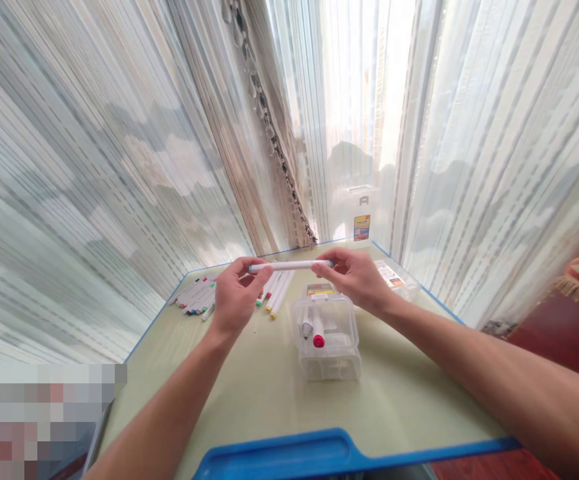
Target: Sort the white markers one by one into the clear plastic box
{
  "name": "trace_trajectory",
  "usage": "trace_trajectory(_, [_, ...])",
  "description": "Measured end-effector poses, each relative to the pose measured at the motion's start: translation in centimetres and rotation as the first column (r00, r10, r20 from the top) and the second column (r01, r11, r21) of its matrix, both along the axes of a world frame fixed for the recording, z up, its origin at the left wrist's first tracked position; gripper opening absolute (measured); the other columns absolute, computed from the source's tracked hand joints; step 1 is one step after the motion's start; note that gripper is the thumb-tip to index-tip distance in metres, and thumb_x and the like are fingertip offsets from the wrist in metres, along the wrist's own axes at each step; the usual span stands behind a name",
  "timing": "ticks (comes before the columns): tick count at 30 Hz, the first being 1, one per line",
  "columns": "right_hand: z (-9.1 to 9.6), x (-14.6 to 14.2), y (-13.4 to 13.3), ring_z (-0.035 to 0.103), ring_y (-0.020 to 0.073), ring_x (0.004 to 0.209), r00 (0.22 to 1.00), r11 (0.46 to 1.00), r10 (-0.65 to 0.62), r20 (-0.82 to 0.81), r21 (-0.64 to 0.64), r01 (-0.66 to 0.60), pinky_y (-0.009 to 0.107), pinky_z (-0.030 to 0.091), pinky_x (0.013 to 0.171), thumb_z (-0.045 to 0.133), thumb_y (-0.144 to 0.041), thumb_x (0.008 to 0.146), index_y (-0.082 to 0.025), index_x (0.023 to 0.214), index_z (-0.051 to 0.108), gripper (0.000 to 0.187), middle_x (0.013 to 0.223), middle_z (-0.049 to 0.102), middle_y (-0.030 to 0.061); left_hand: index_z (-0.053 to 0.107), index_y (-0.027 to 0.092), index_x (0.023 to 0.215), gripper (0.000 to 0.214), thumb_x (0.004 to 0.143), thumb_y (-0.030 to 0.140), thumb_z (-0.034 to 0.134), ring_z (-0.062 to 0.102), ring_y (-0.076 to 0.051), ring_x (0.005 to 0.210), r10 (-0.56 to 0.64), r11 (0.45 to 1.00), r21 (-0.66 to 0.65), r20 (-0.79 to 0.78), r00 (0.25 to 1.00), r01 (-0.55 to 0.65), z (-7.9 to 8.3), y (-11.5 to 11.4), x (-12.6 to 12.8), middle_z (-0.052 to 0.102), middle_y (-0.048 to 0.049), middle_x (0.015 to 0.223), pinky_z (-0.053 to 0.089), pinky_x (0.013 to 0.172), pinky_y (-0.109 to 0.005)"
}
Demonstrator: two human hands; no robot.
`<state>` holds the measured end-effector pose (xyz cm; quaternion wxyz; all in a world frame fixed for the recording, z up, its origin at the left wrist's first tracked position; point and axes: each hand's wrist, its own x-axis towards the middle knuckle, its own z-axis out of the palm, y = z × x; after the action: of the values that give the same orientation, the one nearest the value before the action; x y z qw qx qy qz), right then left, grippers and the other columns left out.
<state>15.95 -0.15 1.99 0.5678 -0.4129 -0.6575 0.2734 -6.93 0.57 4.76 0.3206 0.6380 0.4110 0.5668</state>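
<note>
A white marker (292, 266) with light-blue ends is held level above the table between my two hands. My left hand (239, 290) pinches its left end, and my right hand (356, 277) grips the right end. Below and between them stands a clear plastic case (326, 367), with a red-ended marker (318, 330) and a marker with a grey tip (307, 327) in it. Behind my left hand, several white markers (280, 293) with yellow, green and red ends lie side by side. More markers (194, 297) with coloured ends are spread to the left.
A clear case part with a yellow label (362, 227) stands at the table's back edge. Another clear container (404, 280) lies behind my right wrist. The green table (249, 393) has a blue rim and a blue tray (279, 453) at the front. Striped curtains (119, 133) hang behind.
</note>
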Motion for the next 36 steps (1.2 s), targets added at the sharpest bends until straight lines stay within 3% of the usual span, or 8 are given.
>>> trace_trajectory(7, [0.9, -0.2, -0.8, 0.052, 0.0108, 0.053, 1.000, 0.999, -0.022, 0.013, 0.034, 0.022, 0.025, 0.038, 0.046, 0.070, -0.051, 0.084, -0.015, 0.091, 0.073, 0.036, 0.074, 0.068, 0.0044, 0.068, 0.014, 0.096, 0.031, 0.078, 0.037, 0.078, 0.051, -0.007, 0.048, -0.011, 1.000, 0.017, 0.022, 1.000, 0.010, -1.0, -0.6, -0.4, 0.060, 0.0027, 0.068, 0.041, 0.048, -0.021])
trace_trajectory(13, [1.1, 0.1, -0.7, 0.063, 0.0161, 0.067, 0.996, 0.997, 0.036, -0.077, 0.065, -0.031, 0.027, 0.049, 0.053, 0.067, -0.051, 0.087, -0.017, 0.100, 0.073, 0.037, 0.084, 0.072, 0.0083, 0.068, 0.014, 0.104, 0.030, 0.086, 0.038, 0.069, 0.054, -0.008, 0.050, -0.007, 0.999, 0.049, -0.037, 0.999, 0.009, -0.9, -1.2, -0.7, 0.067, -0.0025, 0.081, 0.045, 0.050, -0.023])
trace_trajectory(26, [1.9, 0.3, -1.6, 0.059, 0.0135, 0.059, 0.996, 0.997, 0.047, -0.077, 0.061, -0.043, 0.025, 0.042, 0.043, 0.071, -0.045, 0.085, -0.016, 0.096, 0.075, 0.031, 0.081, 0.073, 0.0095, 0.069, 0.016, 0.110, 0.028, 0.094, 0.035, 0.058, 0.055, -0.009, 0.053, -0.035, 0.990, 0.134, -0.096, 0.995, 0.047, -1.1, -1.6, -1.2, 0.069, -0.0037, 0.082, 0.046, 0.052, -0.022])
trace_trajectory(36, [1.8, 0.4, -1.6, 0.057, 0.0123, 0.055, 0.997, 0.999, 0.034, -0.072, 0.034, -0.032, 0.024, 0.038, 0.040, 0.071, -0.046, 0.085, -0.016, 0.099, 0.075, 0.033, 0.079, 0.072, 0.0090, 0.069, 0.017, 0.103, 0.027, 0.087, 0.038, 0.066, 0.058, -0.010, 0.056, -0.014, 0.996, 0.088, -0.074, 0.997, 0.021, -1.3, -1.2, -0.8, 0.068, -0.0024, 0.077, 0.047, 0.052, -0.021])
